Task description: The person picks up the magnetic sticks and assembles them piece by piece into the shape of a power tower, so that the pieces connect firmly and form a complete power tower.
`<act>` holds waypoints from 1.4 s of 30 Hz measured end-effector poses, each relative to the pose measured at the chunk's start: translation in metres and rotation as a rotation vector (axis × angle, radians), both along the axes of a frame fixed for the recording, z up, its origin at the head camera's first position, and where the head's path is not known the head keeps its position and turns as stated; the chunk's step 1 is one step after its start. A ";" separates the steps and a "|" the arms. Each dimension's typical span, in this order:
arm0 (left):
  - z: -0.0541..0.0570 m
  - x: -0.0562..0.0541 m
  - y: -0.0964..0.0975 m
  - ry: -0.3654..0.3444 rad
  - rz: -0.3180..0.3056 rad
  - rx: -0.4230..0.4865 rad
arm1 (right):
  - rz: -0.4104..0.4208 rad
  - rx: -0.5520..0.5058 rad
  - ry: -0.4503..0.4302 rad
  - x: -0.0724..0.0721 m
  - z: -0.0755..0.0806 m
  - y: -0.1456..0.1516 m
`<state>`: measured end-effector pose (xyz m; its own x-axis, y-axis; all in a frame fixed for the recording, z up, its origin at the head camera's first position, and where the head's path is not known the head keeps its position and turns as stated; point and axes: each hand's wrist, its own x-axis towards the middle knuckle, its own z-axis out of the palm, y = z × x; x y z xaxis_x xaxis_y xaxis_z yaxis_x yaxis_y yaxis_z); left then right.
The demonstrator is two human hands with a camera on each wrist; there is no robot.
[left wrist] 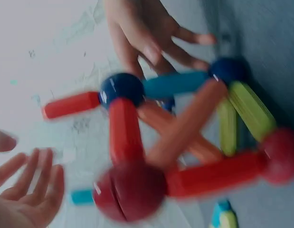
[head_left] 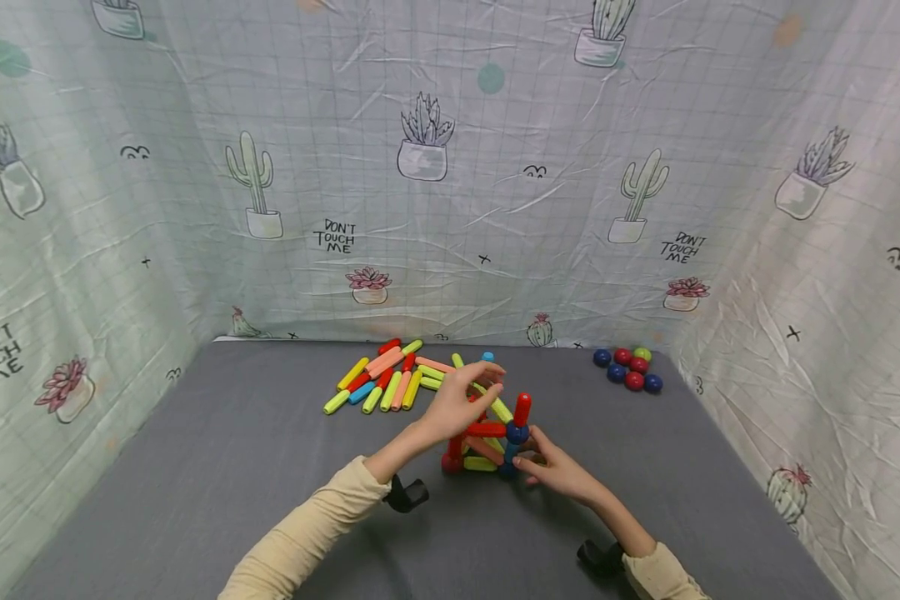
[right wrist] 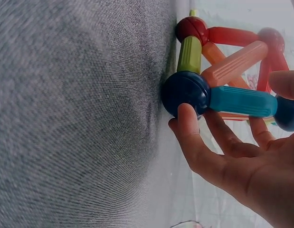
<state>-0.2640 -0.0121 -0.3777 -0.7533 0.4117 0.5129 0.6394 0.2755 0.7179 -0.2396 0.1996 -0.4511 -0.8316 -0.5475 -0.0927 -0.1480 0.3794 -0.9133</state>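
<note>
A structure of coloured sticks and balls stands on the table. Its upper blue ball (head_left: 517, 432) carries an upright red stick (head_left: 522, 409). A blue stick (right wrist: 244, 100) joins that ball to the lower blue ball (right wrist: 185, 95). Orange sticks cross between red balls and blue balls. Over the structure's top left, my left hand (head_left: 457, 404) hovers with loose fingers and holds nothing. At the structure's right side is my right hand (head_left: 562, 475), its fingers spread. One fingertip touches the lower blue ball; others lie behind the blue stick. Part of the structure's back is hidden by my left hand.
Loose red, orange, yellow, green and blue sticks (head_left: 390, 379) lie on the table (head_left: 270, 500) at the back left. Several loose balls (head_left: 634, 381) sit at the back right. A patterned cloth (head_left: 450, 250) hangs behind and along both sides.
</note>
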 end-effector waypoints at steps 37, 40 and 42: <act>-0.096 -0.053 -0.155 0.322 0.380 -1.076 | 0.002 0.058 0.015 0.001 0.001 0.002; -0.097 -0.053 -0.151 0.321 0.379 -1.071 | 0.028 0.063 0.053 0.002 0.002 0.003; -0.097 -0.053 -0.149 0.299 0.388 -1.088 | 0.031 0.066 0.065 0.002 0.001 0.003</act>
